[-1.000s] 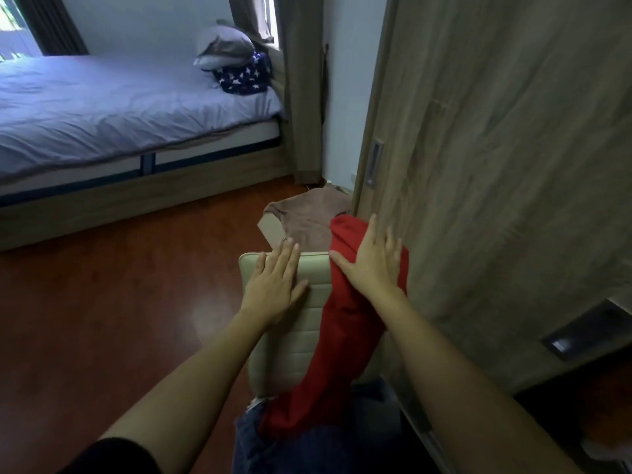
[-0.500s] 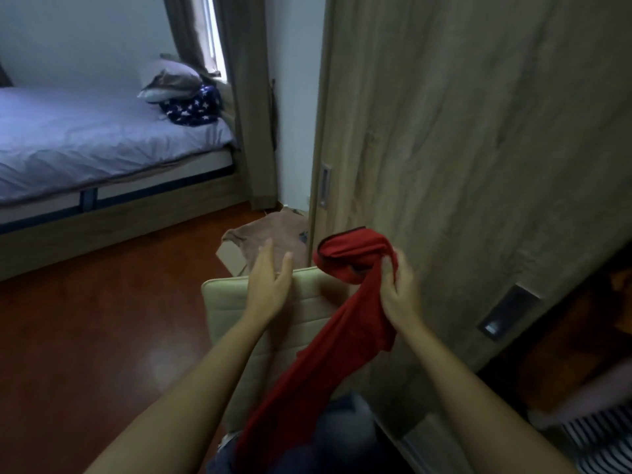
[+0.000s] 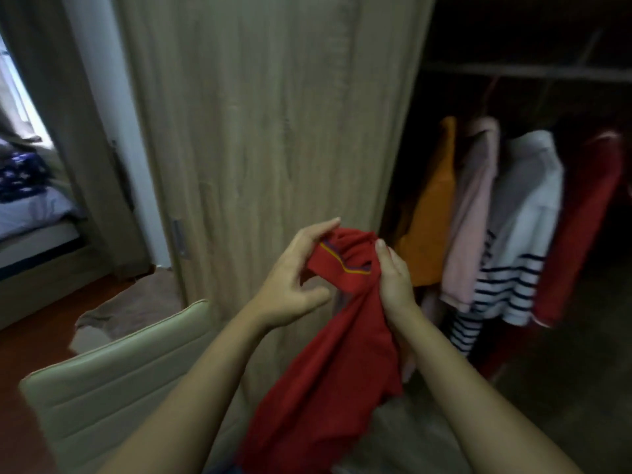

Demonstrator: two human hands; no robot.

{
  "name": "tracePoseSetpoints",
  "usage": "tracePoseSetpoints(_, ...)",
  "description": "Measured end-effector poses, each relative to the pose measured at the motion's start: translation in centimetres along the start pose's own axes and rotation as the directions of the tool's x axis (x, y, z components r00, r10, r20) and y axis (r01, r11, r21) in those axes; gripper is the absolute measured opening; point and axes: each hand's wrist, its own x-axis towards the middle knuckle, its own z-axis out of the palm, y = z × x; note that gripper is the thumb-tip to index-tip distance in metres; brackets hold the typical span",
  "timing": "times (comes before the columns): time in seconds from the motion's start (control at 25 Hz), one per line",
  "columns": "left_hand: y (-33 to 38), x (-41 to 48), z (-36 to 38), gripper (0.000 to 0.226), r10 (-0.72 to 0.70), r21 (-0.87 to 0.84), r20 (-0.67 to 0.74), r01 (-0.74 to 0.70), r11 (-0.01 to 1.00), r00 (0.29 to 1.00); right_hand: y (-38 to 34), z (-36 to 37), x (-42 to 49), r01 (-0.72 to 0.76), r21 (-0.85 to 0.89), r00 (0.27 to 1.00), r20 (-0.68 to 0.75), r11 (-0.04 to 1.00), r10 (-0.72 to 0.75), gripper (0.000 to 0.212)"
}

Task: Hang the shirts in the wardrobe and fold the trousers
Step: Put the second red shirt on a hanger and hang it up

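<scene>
Right hand (image 3: pixel 393 278) fingers clamped round bunched neck of red cloth shirt (image 3: pixel 342 354), thumb on top. Left hand (image 3: pixel 294 278) fingers curled at collar's left edge, thumb apart below; real grip or not, cannot tell. Shirt hangs down btw. both forearms, in front of pale wooden wardrobe door (image 3: pixel 273 131).

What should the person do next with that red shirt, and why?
Probably spread the collar open to take a hanger. The left hand and right hand both hold the red shirt bunched at its collar, no hanger shows in it, and hung clothes line the open wardrobe beside it.
</scene>
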Motion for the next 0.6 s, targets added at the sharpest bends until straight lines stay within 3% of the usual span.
tracePoseSetpoints(0.08,0.9,1.9,2.8,0.066,0.119,0.115,-0.069,-0.110,0.987,0.991,-1.1,-2.5,0.0,-0.034,0.061,0.999,-0.022,0.998,0.035,0.030)
tracePoseSetpoints(0.2,2.4,4.5,6.3,0.030,0.296,0.296,-0.174,-0.236,0.925,0.939,-2.9,-6.6,-0.4,-0.066,0.109,0.998,0.008,0.992,0.066,0.025)
tracePoseSetpoints(0.36,4.5,7.1,9.8,0.023,0.346,0.418,-0.192,-0.242,0.876,0.919,-2.9,-11.1,-0.9,-0.124,-0.211,0.980,0.126,0.970,0.152,0.041)
tracePoseSetpoints(0.44,5.7,8.2,11.4,0.021,0.328,0.434,-0.166,-0.230,0.871,0.930,-2.7,-12.4,-1.3,-0.026,-0.282,0.994,0.094,0.959,0.055,0.039)
tracePoseSetpoints(0.48,6.1,8.7,12.2,0.019,0.327,0.454,-0.138,-0.234,0.860,0.935,-2.8,-13.1,-1.5,0.043,-0.263,0.999,0.005,0.964,-0.043,0.034)
tracePoseSetpoints(0.56,6.5,9.7,13.7,0.017,0.324,0.490,-0.096,-0.238,0.838,0.941,-3.8,-14.7,-2.1,0.188,-0.197,0.956,-0.189,0.962,-0.226,0.020)
tracePoseSetpoints(0.6,6.7,10.1,14.3,0.018,0.320,0.503,-0.087,-0.235,0.831,0.943,-4.3,-15.5,-2.5,0.260,-0.196,0.931,-0.208,0.945,-0.300,0.015)
